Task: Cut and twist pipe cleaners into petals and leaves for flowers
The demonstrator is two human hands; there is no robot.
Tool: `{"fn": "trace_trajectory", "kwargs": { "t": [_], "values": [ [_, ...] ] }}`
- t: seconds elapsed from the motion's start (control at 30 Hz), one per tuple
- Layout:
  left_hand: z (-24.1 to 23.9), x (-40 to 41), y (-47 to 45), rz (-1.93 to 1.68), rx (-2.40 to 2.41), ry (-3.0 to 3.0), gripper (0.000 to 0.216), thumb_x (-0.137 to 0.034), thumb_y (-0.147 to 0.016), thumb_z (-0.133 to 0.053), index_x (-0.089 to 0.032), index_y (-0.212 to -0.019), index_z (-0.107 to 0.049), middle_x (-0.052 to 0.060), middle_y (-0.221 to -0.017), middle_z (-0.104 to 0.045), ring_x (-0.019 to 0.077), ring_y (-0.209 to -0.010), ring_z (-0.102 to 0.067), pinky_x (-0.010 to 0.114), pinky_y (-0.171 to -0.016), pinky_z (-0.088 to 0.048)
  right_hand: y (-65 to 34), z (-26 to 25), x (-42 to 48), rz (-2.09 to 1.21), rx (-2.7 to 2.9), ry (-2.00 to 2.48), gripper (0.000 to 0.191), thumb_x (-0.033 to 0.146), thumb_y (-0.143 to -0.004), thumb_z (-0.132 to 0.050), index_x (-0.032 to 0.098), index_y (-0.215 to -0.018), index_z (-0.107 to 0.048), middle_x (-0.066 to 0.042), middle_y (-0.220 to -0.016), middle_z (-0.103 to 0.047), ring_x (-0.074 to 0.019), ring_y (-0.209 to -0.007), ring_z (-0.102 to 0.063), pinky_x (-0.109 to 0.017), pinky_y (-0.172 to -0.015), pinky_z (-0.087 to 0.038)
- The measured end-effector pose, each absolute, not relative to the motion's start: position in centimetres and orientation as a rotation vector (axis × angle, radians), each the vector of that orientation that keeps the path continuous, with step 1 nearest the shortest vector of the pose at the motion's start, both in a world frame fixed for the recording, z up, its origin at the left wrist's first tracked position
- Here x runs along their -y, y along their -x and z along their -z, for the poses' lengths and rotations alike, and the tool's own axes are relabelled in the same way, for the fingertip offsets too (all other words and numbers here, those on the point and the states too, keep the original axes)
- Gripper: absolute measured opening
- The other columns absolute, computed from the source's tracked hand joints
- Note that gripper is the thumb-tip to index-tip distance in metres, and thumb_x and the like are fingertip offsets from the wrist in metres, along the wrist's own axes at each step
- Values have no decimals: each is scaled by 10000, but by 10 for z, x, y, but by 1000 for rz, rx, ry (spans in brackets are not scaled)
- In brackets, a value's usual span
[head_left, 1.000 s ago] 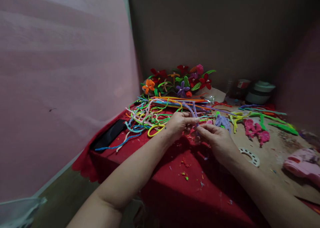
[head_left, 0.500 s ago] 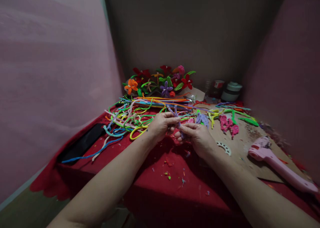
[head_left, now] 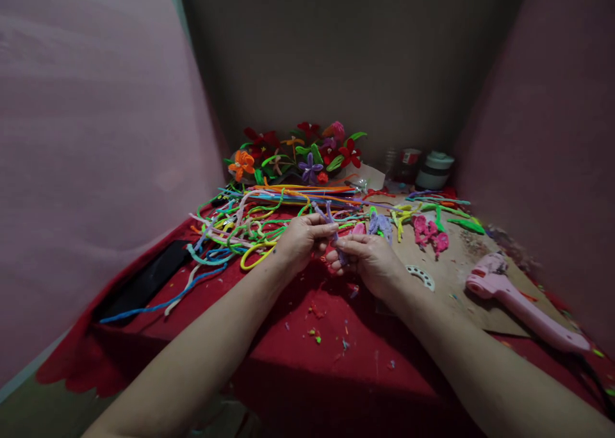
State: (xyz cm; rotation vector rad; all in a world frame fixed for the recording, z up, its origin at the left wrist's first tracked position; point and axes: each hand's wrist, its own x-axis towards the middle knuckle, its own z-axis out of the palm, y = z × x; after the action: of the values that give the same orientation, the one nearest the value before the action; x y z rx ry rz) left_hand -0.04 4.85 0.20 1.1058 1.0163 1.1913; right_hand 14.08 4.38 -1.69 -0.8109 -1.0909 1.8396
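Both my hands meet over the red cloth [head_left: 336, 355] and pinch one lilac pipe cleaner [head_left: 328, 214] between them. My left hand [head_left: 302, 241] holds its upper part with thumb and fingers closed. My right hand [head_left: 369, 259] grips the lower end, which pokes out below the fingers. A tangled heap of coloured pipe cleaners [head_left: 245, 223] lies just behind and left of my left hand. A finished lilac piece [head_left: 379, 222] rests right behind my right hand.
Finished pipe-cleaner flowers [head_left: 298, 156] stand at the back wall. Pink and green made pieces [head_left: 430, 230] lie on a brown board [head_left: 461, 278], with a pink glue gun [head_left: 519, 297] and a white curved template [head_left: 420, 276]. Jars [head_left: 427, 169] are back right, a black object [head_left: 144, 281] left.
The view has swung right, bringing the glue gun into sight. My hands stay together on the lilac pipe cleaner, working it with small finger movements.
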Motion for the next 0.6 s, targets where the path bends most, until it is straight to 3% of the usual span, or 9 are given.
{"fn": "trace_trajectory", "kwargs": {
  "t": [0.33, 0.6],
  "values": [
    [0, -48, 2, -1199, -1115, -1271, 215, -299, -656, -679, -135, -629, -542, -45, -435, -475, 38, -332, -363, 163, -332, -236, -140, 18, -44, -1799, 1151, 907, 84, 145, -727, -572, 124, -645, -571, -58, -588, -670, -90, -370, -543, -179, -345, -418],
    [-2, -48, 1, -1182, -1125, -1276, 237, -315, -673, -659, -135, -601, -523, -39, -470, -482, 36, -349, -369, 167, -340, -239, -139, 18, -43, -1784, 1155, 878, 81, 191, -717, -581, 123, -673, -579, -55, -584, -666, -90, -379, -547, -180, -356, -419]
  ]
}}
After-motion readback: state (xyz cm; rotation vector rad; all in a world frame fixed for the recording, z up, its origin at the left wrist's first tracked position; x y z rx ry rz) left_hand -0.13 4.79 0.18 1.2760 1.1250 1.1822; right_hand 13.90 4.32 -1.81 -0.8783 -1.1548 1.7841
